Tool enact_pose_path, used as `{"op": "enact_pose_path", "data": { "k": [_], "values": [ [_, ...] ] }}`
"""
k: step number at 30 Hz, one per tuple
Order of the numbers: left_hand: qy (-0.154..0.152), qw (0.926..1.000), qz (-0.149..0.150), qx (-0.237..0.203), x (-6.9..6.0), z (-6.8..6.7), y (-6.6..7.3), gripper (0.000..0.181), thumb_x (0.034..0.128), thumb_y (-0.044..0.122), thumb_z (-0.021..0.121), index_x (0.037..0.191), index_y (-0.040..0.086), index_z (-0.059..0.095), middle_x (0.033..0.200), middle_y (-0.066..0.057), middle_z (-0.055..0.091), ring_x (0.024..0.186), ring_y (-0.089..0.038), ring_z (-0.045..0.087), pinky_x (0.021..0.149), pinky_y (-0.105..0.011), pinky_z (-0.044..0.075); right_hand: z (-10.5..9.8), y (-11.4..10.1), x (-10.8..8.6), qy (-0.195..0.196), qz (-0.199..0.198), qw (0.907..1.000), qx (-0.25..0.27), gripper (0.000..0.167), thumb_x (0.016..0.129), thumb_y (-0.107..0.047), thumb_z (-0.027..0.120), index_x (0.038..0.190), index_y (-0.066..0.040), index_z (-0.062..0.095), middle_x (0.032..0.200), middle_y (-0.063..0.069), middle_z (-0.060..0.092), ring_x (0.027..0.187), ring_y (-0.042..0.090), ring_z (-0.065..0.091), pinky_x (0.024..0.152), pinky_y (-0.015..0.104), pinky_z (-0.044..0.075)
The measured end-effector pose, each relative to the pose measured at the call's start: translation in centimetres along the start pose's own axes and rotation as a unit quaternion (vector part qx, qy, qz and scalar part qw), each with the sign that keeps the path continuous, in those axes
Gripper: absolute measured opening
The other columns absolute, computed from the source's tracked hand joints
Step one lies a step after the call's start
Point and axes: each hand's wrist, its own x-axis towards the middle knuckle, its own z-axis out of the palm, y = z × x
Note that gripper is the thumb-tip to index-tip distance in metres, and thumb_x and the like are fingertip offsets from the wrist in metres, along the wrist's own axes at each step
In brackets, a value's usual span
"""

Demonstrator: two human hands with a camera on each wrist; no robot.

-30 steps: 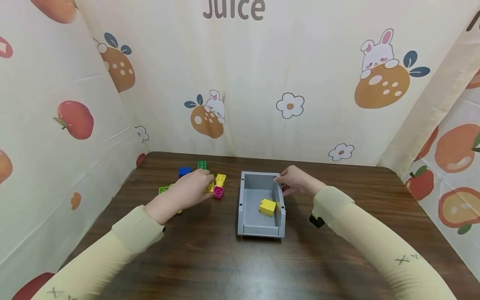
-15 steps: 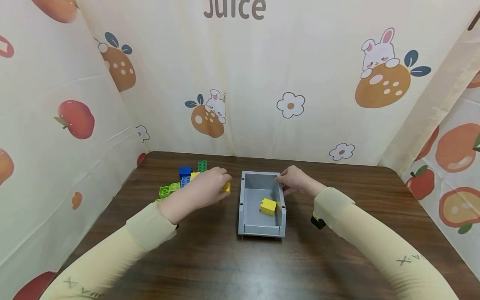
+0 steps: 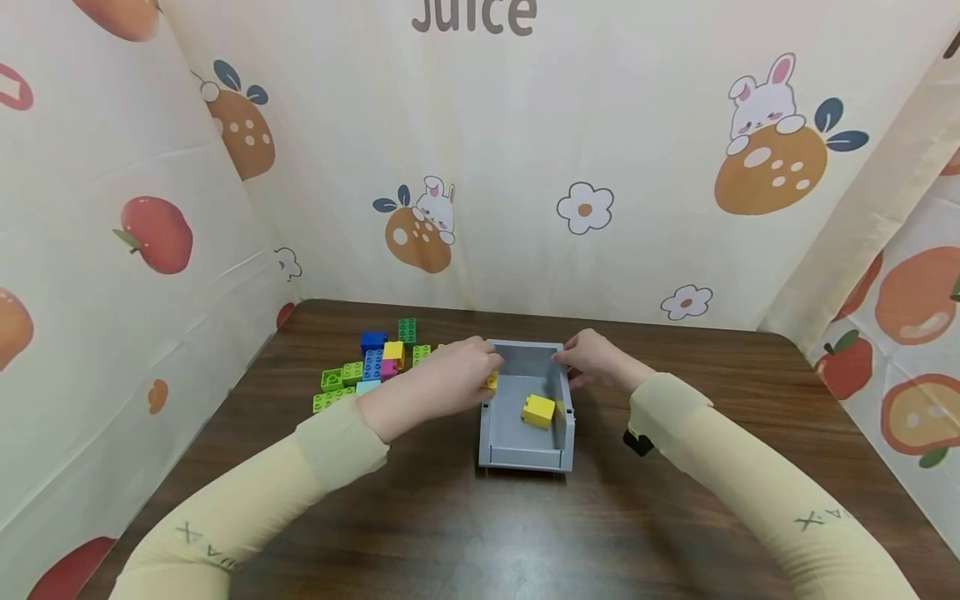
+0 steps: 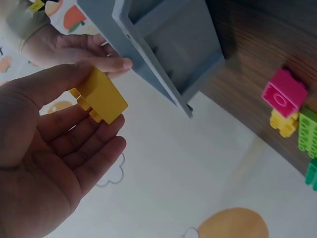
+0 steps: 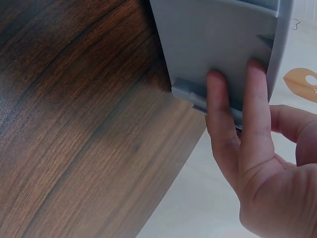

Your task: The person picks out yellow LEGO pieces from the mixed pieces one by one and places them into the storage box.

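My left hand (image 3: 448, 377) pinches a yellow toy building brick (image 4: 105, 96) between thumb and fingers. It hovers over the left wall of a grey bin (image 3: 525, 458), and the brick's studs face the palm in the left wrist view. Inside the bin lies another yellow brick (image 3: 538, 412). At the bin's right side my right hand (image 3: 594, 358) grips the wall near the back corner. In the right wrist view two fingers (image 5: 219, 96) press flat on the outer wall, while the thumb's tip is hidden behind it.
Left of the bin several loose bricks lie together, among them a blue one (image 3: 372, 341), a dark green one (image 3: 407, 331) and a lime one (image 3: 332, 380). My left forearm partly covers this group. A printed curtain (image 3: 510, 250) hangs behind the brown table (image 3: 360, 533).
From the brick group my left hand has moved right to the bin, carrying the yellow brick. My right hand keeps its hold, and the bin stays in place.
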Motion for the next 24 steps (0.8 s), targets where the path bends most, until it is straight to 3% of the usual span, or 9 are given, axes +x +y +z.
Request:
{"op": "enact_pose_path", "data": {
  "k": [10,24],
  "values": [
    [-0.010,0.9987,0.049,0.009,1.7,1.1,1.5,0.032,0.0823,0.028,0.074,0.109,0.009,0.068,0.095,0.000,0.062,0.084,-0.011,0.053,0.074,-0.019,0.052,-0.1,0.0,0.1,-0.006,0.005,1.0000,-0.001,0.032,0.095,-0.015,0.054,0.114,0.010,0.060,0.098,0.019,0.065,0.071,0.016,0.064,0.070,0.033,0.058],
    [-0.036,0.9964,0.077,0.004,3.0,3.5,2.7,0.033,0.0824,0.026,0.074,0.111,0.009,0.068,0.096,0.000,0.064,0.085,-0.011,0.055,0.080,-0.021,0.053,0.0,0.1,0.2,-0.008,0.000,0.9999,0.013,0.029,0.095,-0.013,0.055,0.110,0.011,0.061,0.098,0.019,0.063,0.073,0.017,0.063,0.065,0.029,0.058]
  ]
}}
